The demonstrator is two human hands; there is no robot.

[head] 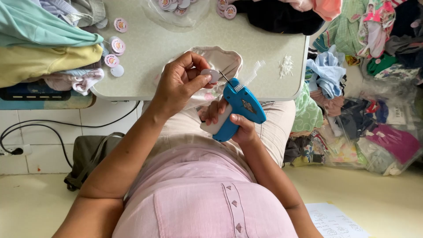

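Note:
My right hand grips a blue tagging gun with a white trigger, its needle pointing up and left. My left hand pinches a small round paper tag against the needle tip, over a cream garment that lies at the near edge of the pale table. A strip of clear plastic fasteners sticks out of the gun's top.
Folded clothes are stacked at the table's left. Round pink tags lie loose beside them, and more sit in a clear bag. A small heap of white plastic bits lies near the right edge. Piles of bagged clothes fill the floor at right.

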